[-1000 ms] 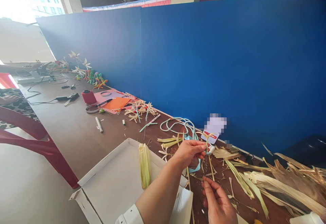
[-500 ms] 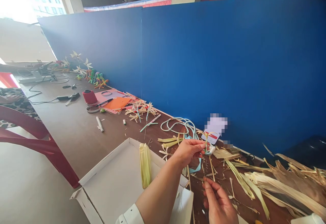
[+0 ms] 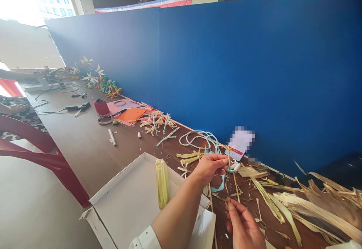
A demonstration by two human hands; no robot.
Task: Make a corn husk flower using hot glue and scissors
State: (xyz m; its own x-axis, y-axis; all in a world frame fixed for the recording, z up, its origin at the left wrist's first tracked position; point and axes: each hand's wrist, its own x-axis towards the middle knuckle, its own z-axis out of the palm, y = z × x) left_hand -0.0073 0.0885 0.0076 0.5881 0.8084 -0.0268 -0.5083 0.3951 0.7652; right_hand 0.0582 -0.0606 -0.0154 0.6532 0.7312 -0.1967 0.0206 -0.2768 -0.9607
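My left hand (image 3: pixel 210 168) pinches a small pale husk flower (image 3: pixel 229 149) by its stem, petals spreading above the fingertips. From beneath it a thin dark wire (image 3: pixel 228 185) hangs down to my right hand (image 3: pixel 244 222), whose thumb and forefinger are closed on its lower end. Under my left forearm lies an open white cardboard box lid (image 3: pixel 121 200) with a folded yellow-green corn husk (image 3: pixel 162 183) on it. Thin sticks (image 3: pixel 236 186) and husk scraps lie on the brown table around both hands.
Dried husks (image 3: pixel 313 207) are heaped at the right. Pale blue cord (image 3: pixel 198 137) lies behind my left hand, beside a white card (image 3: pixel 239 147). Farther left are a red thread spool (image 3: pixel 101 107), orange paper (image 3: pixel 131 114) and a white marker (image 3: pixel 112 137). A blue panel (image 3: pixel 226 71) borders the table.
Both hands keep almost the same place and grip. The wire between them shows more plainly now. The whole view has shifted slightly.
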